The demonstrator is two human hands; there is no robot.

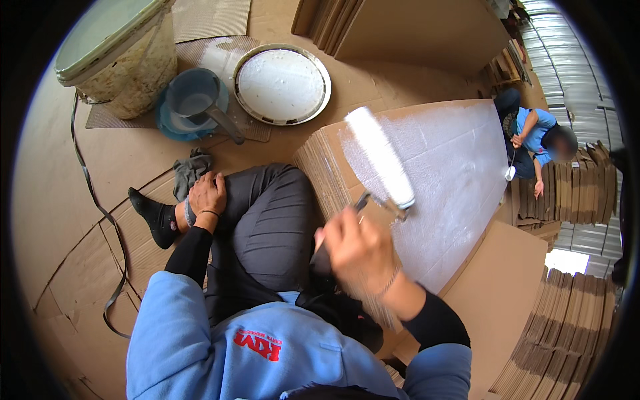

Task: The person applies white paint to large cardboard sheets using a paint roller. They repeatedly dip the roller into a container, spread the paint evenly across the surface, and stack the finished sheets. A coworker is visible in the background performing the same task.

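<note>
My right hand (pixel 363 250), slightly blurred, is wrapped round the handle of a paint roller. The white roller (pixel 380 157) lies tilted over a cardboard sheet (pixel 453 167), the top of a stack (pixel 320 163) by my knee. Wet white coating covers most of that sheet, while bare brown shows along its near left edge. My left hand (pixel 208 195) rests on my bent lower leg, fingers lying flat and holding nothing. Beside it is a crumpled dark grey cloth (pixel 192 170). A round tray (pixel 283 83) of white coating sits beyond my knee.
A coating-stained bucket (pixel 127 67) stands at the far left, next to a grey-blue dipper (pixel 193 93) in a blue basin (pixel 175 127). A black strap (pixel 100 207) crosses the cardboard floor. Cardboard stacks (pixel 560 327) line the right. Another person (pixel 537 133) works with a small roller.
</note>
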